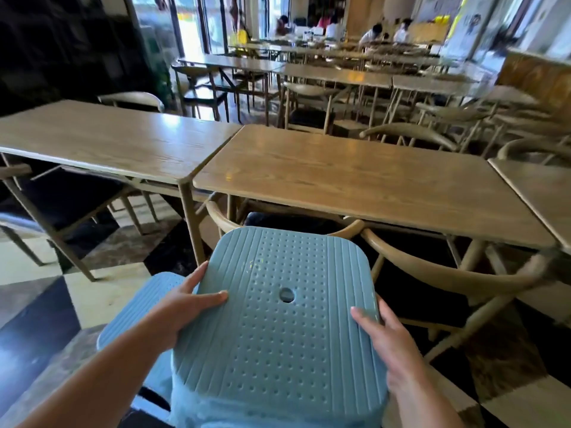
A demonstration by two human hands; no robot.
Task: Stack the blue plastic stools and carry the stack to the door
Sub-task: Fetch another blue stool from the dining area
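Observation:
A blue plastic stool (278,329) with a dotted seat and a round centre hole fills the lower middle of the head view. My left hand (182,307) grips its left edge, thumb on top of the seat. My right hand (386,338) grips its right edge, thumb lying on the seat. A second blue stool (142,304) stands lower on the floor to the left, partly hidden behind my left forearm and the held stool. The legs of the held stool are mostly out of sight.
Two wooden tables (355,180) stand side by side right in front, with curved-back wooden chairs (432,267) tucked under them. More tables and chairs fill the room behind. Glass doors (191,26) show at the far left back. People sit at far tables (370,34).

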